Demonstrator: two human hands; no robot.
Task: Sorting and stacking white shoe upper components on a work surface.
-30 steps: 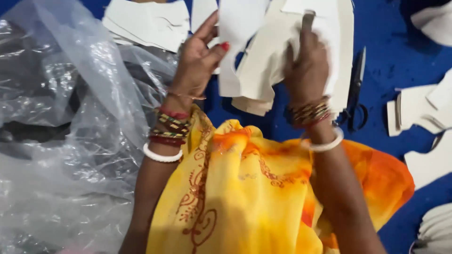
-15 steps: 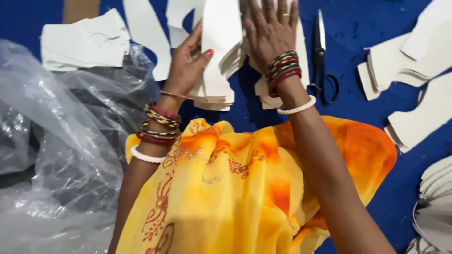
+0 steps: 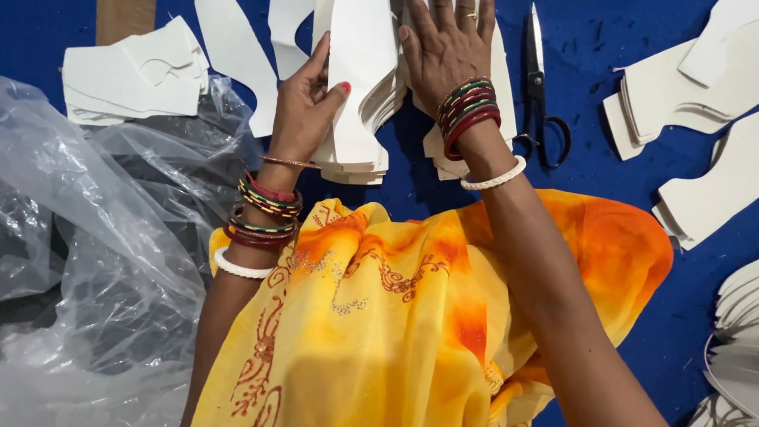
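Left hand (image 3: 304, 111) gripped stack of white cut-out pieces (image 3: 356, 95) at top centre, thumb clamped on front. Right hand (image 3: 444, 55) lay flat on stack, fingers spread. Scissors (image 3: 540, 95) just right.

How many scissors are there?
1. The scissors lie on the blue cloth, just right of the right hand. More may be hidden under the white card stacks.

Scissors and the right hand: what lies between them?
In the head view, only bare blue cloth and the edge of a white card stack separate the scissors from the right hand.
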